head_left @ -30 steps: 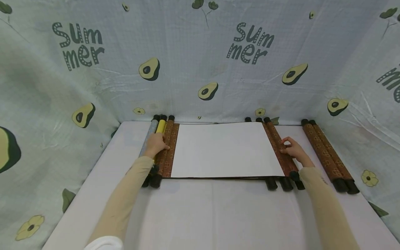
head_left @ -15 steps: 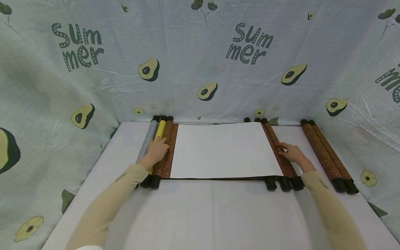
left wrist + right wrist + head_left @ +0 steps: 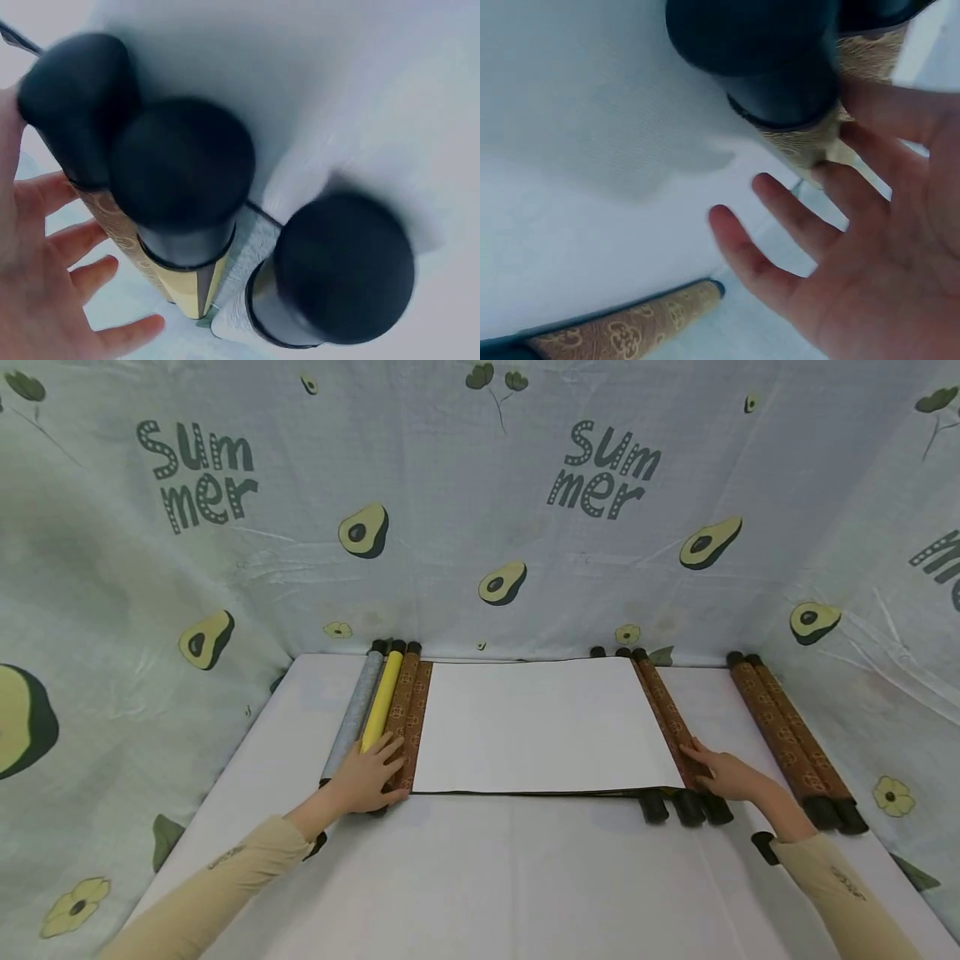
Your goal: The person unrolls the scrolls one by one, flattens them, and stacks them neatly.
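Observation:
A white sheet lies spread flat, with brown patterned strips and rolled parts along its left and right sides. My left hand rests near the close end of the left brown patterned roll, fingers spread. In the left wrist view its thumb side meets the black end cap, while the other fingers stay straight. My right hand touches the close end of the right brown patterned roll with its fingertips. The right wrist view shows the remaining fingers extended and apart from the roll.
Left of the sheet lie a yellow roll and a grey roll, both black-capped. Two brown patterned rolls lie side by side on the right of the white table. A printed cloth wall stands behind.
Both hands have slid along the side rolls towards the near ends, and their fingers have spread. The sheet and the other rolls look the same.

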Demonstrator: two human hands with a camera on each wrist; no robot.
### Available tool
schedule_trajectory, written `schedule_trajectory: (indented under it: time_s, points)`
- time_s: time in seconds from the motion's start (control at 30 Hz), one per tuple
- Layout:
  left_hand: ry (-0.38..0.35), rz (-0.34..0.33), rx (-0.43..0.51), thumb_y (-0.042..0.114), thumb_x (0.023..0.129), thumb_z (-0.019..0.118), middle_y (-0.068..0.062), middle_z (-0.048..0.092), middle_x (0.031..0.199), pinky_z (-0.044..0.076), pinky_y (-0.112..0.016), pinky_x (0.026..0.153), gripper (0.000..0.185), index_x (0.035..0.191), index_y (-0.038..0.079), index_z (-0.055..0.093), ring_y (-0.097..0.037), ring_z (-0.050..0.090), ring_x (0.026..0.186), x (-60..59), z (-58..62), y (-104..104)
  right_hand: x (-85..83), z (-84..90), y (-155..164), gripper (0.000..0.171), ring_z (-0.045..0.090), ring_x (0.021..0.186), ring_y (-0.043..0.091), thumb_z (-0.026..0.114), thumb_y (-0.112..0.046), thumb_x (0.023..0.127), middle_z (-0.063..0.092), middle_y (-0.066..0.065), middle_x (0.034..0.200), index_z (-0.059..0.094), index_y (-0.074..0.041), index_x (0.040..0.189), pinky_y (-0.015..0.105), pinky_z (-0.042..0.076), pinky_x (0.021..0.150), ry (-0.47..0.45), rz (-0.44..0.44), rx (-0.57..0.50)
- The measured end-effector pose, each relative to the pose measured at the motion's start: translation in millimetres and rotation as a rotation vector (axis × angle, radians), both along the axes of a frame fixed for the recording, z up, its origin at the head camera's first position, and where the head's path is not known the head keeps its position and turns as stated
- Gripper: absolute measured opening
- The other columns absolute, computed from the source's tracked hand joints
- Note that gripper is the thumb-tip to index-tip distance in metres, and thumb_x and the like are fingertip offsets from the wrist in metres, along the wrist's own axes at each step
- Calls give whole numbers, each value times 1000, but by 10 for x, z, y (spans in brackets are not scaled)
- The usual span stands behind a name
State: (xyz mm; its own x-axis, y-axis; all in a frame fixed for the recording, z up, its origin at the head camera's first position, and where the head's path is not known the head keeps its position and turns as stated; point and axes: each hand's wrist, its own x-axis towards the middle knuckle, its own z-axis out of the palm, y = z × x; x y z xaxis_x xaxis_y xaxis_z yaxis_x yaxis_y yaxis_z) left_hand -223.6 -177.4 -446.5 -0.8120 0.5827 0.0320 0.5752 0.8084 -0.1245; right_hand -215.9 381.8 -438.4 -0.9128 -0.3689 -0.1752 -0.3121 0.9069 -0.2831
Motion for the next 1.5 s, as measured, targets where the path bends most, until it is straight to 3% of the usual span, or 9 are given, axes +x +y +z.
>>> schedule_trajectory:
  time_s: [0.1, 0.17, 0.27, 0.37, 0.6, 0.83, 1.1, 1.5]
  points:
    - [-34, 26, 0, 56, 78, 54, -14, 38, 139, 29, -66, 91, 64, 120, 7, 56, -37, 26, 131, 98, -24, -4, 151, 17, 9, 69, 50, 64, 18, 62, -10, 77, 17, 43, 133, 28, 14, 132, 30, 40, 60, -54, 1, -6]
    - [-44, 37, -16, 60, 75, 55, -13, 38, 140, 26, -67, 92, 68, 120, 9, 56, -37, 24, 132, 139, -34, -2, 237, 6, 9, 76, 54, 82, 30, 66, -11, 72, 15, 40, 136, 27, 12, 133, 35, 43, 67, -77, -17, -1]
    - [-45, 53, -38, 60, 73, 58, -12, 38, 139, 25, -67, 93, 69, 120, 10, 56, -37, 24, 132, 180, -29, 5, 335, -20, -1, 81, 47, 98, 45, 68, -9, 68, 13, 37, 138, 26, 10, 134, 42, 44, 72, -79, -46, -1]
    - [-23, 61, -41, 57, 72, 60, -11, 39, 138, 26, -67, 92, 66, 119, 11, 57, -37, 26, 132, 193, -17, 8, 381, -27, -37, 80, 30, 111, 58, 67, -3, 66, 14, 34, 140, 27, 8, 134, 51, 42, 76, -58, -73, 38]
    - [13, 87, -66, 58, 70, 61, -9, 40, 139, 30, -64, 92, 66, 119, 13, 57, -36, 27, 131, 174, -10, 3, 392, -4, -94, 78, 26, 114, 59, 69, -2, 66, 18, 31, 140, 30, 6, 134, 72, 30, 78, -34, -119, 107]
    - [-27, 98, -35, 58, 70, 61, -10, 37, 140, 28, -66, 92, 69, 120, 10, 56, -37, 26, 132, 172, -36, 1, 385, -45, -48, 79, 27, 112, 60, 67, -2, 67, 14, 33, 141, 28, 7, 135, 58, 39, 78, -40, -102, 44]
    - [-60, 80, 51, 49, 76, 61, -13, 39, 139, 30, -65, 91, 59, 118, 8, 58, -36, 26, 131, 248, -23, 26, 409, -10, 3, 74, 39, 110, 55, 67, -7, 67, 27, 41, 131, 33, 15, 129, 57, 40, 83, 36, -59, -18]
    - [-21, 83, 155, 39, 81, 60, -12, 48, 132, 33, -63, 91, 43, 115, 12, 60, -36, 34, 128, 399, -14, 61, 426, 95, 177, 60, 36, 110, 56, 61, -14, 77, 33, 41, 127, 39, 15, 124, 61, 35, 85, 131, -193, 5]
